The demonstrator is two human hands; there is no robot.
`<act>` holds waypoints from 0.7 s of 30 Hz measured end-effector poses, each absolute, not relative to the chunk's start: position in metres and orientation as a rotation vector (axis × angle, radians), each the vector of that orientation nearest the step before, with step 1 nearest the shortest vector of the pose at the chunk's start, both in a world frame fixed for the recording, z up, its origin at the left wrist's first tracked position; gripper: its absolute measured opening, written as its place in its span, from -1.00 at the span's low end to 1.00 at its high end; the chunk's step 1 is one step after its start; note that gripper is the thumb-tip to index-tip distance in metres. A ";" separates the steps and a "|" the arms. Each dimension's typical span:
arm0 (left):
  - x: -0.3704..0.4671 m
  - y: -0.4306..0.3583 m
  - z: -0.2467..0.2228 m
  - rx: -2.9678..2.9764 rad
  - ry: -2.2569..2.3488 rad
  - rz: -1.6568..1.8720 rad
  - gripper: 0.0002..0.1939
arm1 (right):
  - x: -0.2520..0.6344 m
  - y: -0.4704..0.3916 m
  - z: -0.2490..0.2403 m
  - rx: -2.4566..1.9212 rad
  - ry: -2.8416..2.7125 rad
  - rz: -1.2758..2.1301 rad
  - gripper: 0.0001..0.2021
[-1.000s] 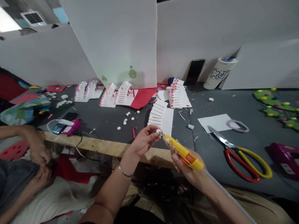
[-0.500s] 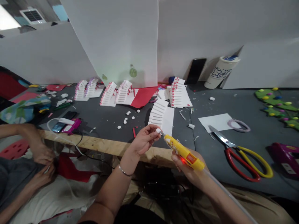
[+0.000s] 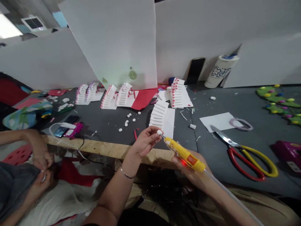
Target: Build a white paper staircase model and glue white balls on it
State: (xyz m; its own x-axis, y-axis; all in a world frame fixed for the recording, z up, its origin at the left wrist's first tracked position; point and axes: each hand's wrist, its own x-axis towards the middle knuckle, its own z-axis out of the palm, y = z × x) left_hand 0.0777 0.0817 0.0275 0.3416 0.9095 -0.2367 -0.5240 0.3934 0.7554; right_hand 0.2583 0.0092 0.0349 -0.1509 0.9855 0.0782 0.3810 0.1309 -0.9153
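Between thumb and fingertips, my left hand (image 3: pixel 148 140) pinches a small round white piece (image 3: pixel 159 132). My right hand (image 3: pixel 190 166) is wrapped round a yellow glue gun (image 3: pixel 184 153) with a red light glowing on it. The gun's metal tip is at the white piece. Just behind my left hand lies a white model staircase (image 3: pixel 158 113) on a white base. Several small white pieces (image 3: pixel 126 124) are scattered on the grey table to its left, near a red strip (image 3: pixel 135 134).
Large red-and-yellow scissors (image 3: pixel 246 158) lie at right beside white paper (image 3: pixel 215 121) and a grey ring. More model stairs (image 3: pixel 177 94), a phone (image 3: pixel 195 70) and a cup (image 3: pixel 221 70) stand further back. Another person's hands (image 3: pixel 43 166) are at left, near a purple power strip (image 3: pixel 74 129).
The view has shifted slightly. My hands keep almost the same pose, with the gun tip still at the white piece. The other person's hands at left have moved a little.
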 end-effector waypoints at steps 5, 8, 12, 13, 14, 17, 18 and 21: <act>0.076 0.082 0.025 0.651 0.733 1.025 -0.65 | 0.258 0.011 0.035 -1.315 -1.617 0.999 -0.71; 0.075 0.083 0.024 0.661 0.755 1.034 -0.64 | 0.258 0.012 0.034 -1.283 -1.624 0.991 -0.69; 0.075 0.083 0.025 0.685 0.784 1.019 -0.65 | 0.258 0.015 0.029 -1.286 -1.649 0.941 -0.67; 0.075 0.083 0.025 0.689 0.791 1.015 -0.64 | 0.258 0.015 0.028 -1.278 -1.651 0.941 -0.68; 0.075 0.083 0.025 0.693 0.798 1.012 -0.63 | 0.257 0.015 0.028 -1.271 -1.652 0.948 -0.67; 0.075 0.084 0.024 0.695 0.821 1.019 -0.61 | 0.256 0.015 0.026 -1.276 -1.672 0.990 -0.66; 0.075 0.084 0.024 0.694 0.825 1.022 -0.61 | 0.256 0.015 0.025 -1.289 -1.680 1.002 -0.65; 0.074 0.085 0.025 0.690 0.828 1.031 -0.60 | 0.256 0.015 0.025 -1.309 -1.692 1.021 -0.64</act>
